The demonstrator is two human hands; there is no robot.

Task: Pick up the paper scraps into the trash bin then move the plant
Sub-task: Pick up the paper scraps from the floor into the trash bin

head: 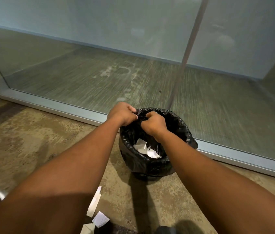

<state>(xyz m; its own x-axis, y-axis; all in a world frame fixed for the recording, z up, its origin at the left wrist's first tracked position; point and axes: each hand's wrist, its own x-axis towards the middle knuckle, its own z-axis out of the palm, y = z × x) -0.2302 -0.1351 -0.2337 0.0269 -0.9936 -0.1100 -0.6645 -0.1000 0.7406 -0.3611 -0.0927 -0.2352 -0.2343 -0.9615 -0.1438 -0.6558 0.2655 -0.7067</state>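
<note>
Both hands, left (122,113) and right (153,123), fingers pinched shut on bin (150,164) liner rim. Some scraps in bin below fingers; more scraps (95,205) on floor, well behind fingers, nearer left arm. Plant not in view.

Surface: mottled tan-brown concrete floor (32,141), patchy and stained.
Bin: round trash bin lined with a crinkled black plastic bag (143,164), standing on the floor just beside the grey metal base rail of a glass wall (57,107).
Scraps: white paper scraps (98,210) lying on the floor near the bottom edge.
</note>
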